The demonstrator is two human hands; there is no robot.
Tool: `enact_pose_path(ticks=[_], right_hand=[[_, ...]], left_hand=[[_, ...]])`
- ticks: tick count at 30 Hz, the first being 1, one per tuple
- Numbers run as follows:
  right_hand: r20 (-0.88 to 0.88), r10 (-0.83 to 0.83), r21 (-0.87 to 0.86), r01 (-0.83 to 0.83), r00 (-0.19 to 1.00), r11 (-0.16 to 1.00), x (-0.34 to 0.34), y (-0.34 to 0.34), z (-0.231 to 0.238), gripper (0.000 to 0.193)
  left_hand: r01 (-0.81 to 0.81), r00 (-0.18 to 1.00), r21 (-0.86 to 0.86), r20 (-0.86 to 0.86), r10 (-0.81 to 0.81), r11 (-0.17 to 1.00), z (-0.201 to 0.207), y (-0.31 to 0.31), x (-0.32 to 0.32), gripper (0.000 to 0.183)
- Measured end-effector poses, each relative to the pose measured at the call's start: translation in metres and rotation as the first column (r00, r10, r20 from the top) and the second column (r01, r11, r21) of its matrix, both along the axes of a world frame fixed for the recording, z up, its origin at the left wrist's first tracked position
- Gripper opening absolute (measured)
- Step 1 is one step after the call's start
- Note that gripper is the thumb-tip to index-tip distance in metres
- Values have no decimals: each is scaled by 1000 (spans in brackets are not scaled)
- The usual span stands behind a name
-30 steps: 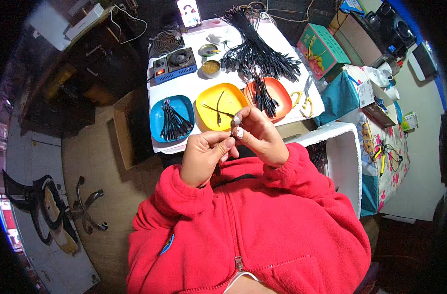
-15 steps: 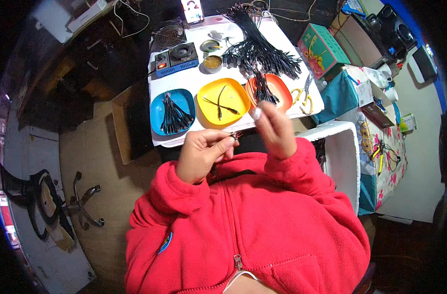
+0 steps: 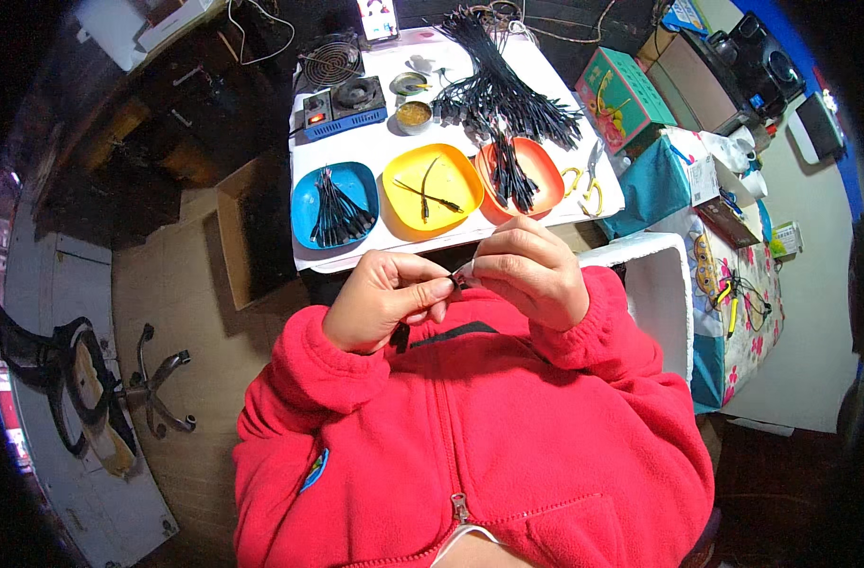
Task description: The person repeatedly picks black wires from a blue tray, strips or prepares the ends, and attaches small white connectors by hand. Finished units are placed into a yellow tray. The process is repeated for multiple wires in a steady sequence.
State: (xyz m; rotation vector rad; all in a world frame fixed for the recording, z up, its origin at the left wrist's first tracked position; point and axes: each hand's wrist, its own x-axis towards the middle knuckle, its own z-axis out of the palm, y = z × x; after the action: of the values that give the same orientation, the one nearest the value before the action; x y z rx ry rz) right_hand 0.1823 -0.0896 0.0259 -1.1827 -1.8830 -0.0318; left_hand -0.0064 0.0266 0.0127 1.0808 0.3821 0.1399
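In front of my chest, my left hand (image 3: 383,301) is closed in a pinch on a short black cable (image 3: 400,336), whose dark end hangs below the palm. The fingertips of my right hand (image 3: 534,270) meet the left thumb at the cable's other end, pinched together; the tip itself is mostly covered. Just beyond my hands are a blue plate (image 3: 302,204) with a bunch of short black cables (image 3: 337,216), a yellow plate (image 3: 402,177) with two crossed cables (image 3: 426,194), and an orange plate (image 3: 547,180) with another cable bunch (image 3: 513,178).
A blue-fronted electric heater (image 3: 345,109) stands at the table's back left, beside a small cup (image 3: 413,117) of amber material. A large black cable bundle (image 3: 507,90) covers the back right. Yellow-handled scissors (image 3: 593,180) lie at the right edge, near a white foam box (image 3: 661,284).
My right hand has come down and left from beside the orange plate to meet the left hand at the cable. The left hand stays nearly in place.
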Motion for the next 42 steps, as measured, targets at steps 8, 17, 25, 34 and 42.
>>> enact_pose_path(ticks=[8,17,25,34,42], right_hand=[[-535,-61,-377,-173,843,910,0,-2,-30,10],[-665,-202,-397,-111,719,911,-2,-3,-46,15],[-90,-229,-149,214,969,965,0,5,-39,17],[-853,-196,-436,-454,483,777,-4,-6,-40,18],[-212,0,-164,-36,977,986,-15,-7,-13,22]], left_hand=[[-278,960,926,277,42,255,-8,-7,11,15],[-324,945,903,294,144,280,-26,-4,18,14],[-328,942,831,253,221,448,-32,-6,22,11],[-263,965,725,213,155,636,-28,-7,8,10],[-34,969,191,247,-15,981,-19,-5,-7,13]])
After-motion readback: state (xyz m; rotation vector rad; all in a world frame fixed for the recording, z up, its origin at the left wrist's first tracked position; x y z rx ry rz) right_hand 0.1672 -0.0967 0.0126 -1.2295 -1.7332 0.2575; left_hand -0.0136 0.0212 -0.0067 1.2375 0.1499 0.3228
